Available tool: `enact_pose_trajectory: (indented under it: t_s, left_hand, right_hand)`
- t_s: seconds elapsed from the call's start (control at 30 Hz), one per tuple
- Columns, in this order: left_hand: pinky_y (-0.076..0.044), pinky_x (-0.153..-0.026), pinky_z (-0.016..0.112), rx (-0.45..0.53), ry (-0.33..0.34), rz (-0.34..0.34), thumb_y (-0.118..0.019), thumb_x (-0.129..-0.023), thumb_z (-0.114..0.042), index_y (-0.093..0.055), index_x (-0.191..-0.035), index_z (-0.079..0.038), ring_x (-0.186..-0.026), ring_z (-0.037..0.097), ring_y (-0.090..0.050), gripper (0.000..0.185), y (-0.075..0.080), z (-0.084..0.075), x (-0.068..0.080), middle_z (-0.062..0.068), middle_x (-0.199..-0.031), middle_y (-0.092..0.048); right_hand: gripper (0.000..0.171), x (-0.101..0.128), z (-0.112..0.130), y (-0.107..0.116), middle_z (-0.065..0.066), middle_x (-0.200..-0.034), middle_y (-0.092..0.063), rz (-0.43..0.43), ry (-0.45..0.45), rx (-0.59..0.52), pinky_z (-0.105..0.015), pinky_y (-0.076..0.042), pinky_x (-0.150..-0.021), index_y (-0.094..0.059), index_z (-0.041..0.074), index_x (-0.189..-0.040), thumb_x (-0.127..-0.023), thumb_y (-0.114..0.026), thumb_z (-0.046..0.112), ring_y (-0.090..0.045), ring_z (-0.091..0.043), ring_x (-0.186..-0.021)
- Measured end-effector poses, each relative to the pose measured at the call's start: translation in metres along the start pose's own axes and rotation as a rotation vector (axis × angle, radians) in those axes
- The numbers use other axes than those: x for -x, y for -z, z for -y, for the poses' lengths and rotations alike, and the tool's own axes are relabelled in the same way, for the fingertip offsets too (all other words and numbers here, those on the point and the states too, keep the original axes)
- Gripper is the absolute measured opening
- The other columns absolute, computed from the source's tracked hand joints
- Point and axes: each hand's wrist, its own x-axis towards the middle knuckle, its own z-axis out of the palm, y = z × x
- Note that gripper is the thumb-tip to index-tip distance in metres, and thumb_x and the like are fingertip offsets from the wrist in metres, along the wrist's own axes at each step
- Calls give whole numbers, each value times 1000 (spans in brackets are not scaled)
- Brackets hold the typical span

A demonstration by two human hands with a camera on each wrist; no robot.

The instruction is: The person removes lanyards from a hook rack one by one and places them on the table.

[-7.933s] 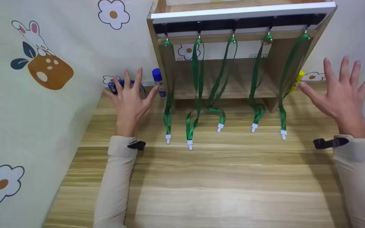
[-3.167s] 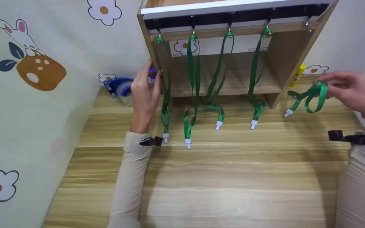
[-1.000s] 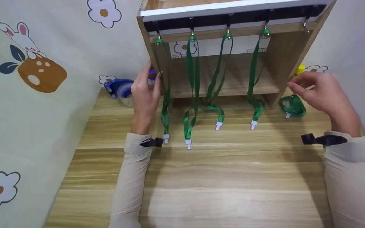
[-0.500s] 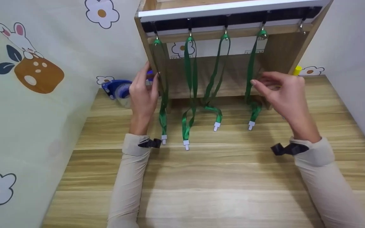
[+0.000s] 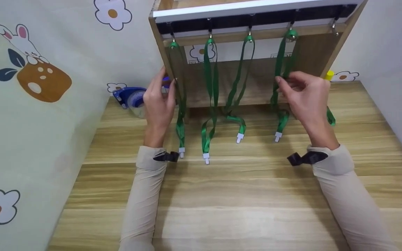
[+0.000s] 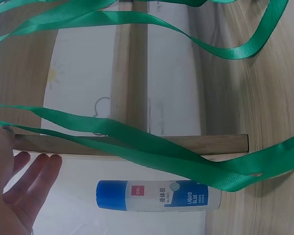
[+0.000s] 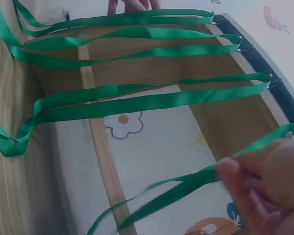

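Note:
Several green lanyards hang from hooks under the top of a wooden shelf unit (image 5: 312,55). My right hand (image 5: 304,92) pinches the rightmost hanging lanyard (image 5: 280,55) between thumb and fingertips, about halfway down its strap. The right wrist view shows those fingertips (image 7: 230,169) closed on the strap (image 7: 186,183). The far right hook (image 5: 333,28) is bare. One loose lanyard (image 5: 330,116) lies on the table behind my right wrist, mostly hidden. My left hand (image 5: 159,101) rests with straight fingers (image 6: 34,178) against the unit's left side, beside the leftmost lanyard (image 5: 180,118).
A blue tape dispenser (image 5: 129,97) and a blue-capped glue stick (image 6: 157,195) sit left of the unit. A yellow-capped stick (image 5: 328,74) stands at its right. The wooden table (image 5: 243,195) runs toward me; a printed cloth (image 5: 47,104) hangs along its left edge.
My right hand left the loose lanyard on the table at the right, moved left, and took hold of the rightmost hanging strap. The left hand stayed put.

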Motion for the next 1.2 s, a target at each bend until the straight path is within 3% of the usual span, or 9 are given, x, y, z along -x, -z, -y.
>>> enact_pose_trajectory:
  t_s: [0.1, 0.27, 0.4, 0.53, 0.8, 0.87, 1.0, 1.1, 1.2]
  left_hand:
    - [-69, -85, 34, 3, -23, -12, -63, -111, -25, -61, -151, -2, -117, 24, -76, 46, -2, 0, -1, 16, -137, -74]
    - [-68, -91, 34, -12, -40, -16, -62, -112, -25, -61, -151, 0, -116, 26, -76, 46, -3, 1, -1, 17, -135, -75]
    - [-65, -101, 35, -25, -27, -15, -61, -112, -24, -60, -151, 0, -120, 26, -75, 46, -3, 0, -1, 17, -137, -74]
    - [-65, -101, 36, -32, -17, -15, -61, -113, -23, -59, -152, 0, -120, 26, -75, 46, -3, -1, -1, 18, -138, -73]
    - [-69, -86, 39, -15, 31, -20, -62, -112, -25, -59, -153, -4, -116, 24, -76, 46, -2, -2, 1, 16, -135, -74]
    - [-69, -87, 38, -17, 38, -20, -62, -112, -27, -59, -154, -5, -116, 24, -75, 47, -2, -3, 1, 16, -134, -74]
    - [-68, -91, 38, -18, 23, -22, -62, -112, -27, -59, -153, -5, -117, 25, -75, 47, -3, -3, 1, 15, -135, -74]
    - [-67, -94, 37, -19, 1, -22, -62, -112, -26, -60, -152, -2, -117, 27, -76, 47, -3, -2, 1, 17, -136, -74]
    - [-68, -92, 34, -24, -2, -21, -61, -113, -26, -60, -152, -1, -117, 27, -76, 47, -3, -1, 2, 17, -136, -74]
  right_hand:
    - [24, -2, 2, 4, -16, -94, -84, -70, 120, -87, -8, -59, -76, -85, 2, -107, -100, -81, 25, -72, 8, -75]
    - [14, -5, 7, 21, -8, -95, -84, -130, 230, -181, -13, -62, -76, -85, 2, -107, -99, -80, 12, -76, -1, -78]
    - [14, -6, 8, 39, 9, -98, -82, -145, 225, -162, -12, -60, -76, -86, 4, -109, -98, -80, 10, -77, -2, -82]
    - [15, -8, 6, 57, 16, -98, -82, -163, 210, -130, -10, -60, -75, -85, 4, -109, -99, -79, 12, -76, 1, -80]
    - [16, -20, 9, 87, 4, -106, -84, -211, 141, -18, -7, -58, -85, -84, 10, -113, -102, -77, 19, -72, 9, -88]
    - [18, -21, 7, 93, 10, -107, -82, -191, 149, 3, -6, -57, -88, -84, 9, -115, -103, -76, 20, -71, 9, -91]
    - [16, -16, -1, 97, 25, -99, -75, -85, 182, 20, -4, -55, -79, -83, 2, -112, -101, -76, 11, -68, 9, -82]
    - [12, -8, -10, 95, 29, -94, -73, 55, 202, 33, -4, -54, -69, -84, 2, -108, -97, -78, 4, -67, 10, -73]
    - [12, -1, -17, 90, 19, -91, -78, 222, 186, 66, -5, -55, -67, -86, 8, -107, -96, -79, 5, -69, 9, -72]
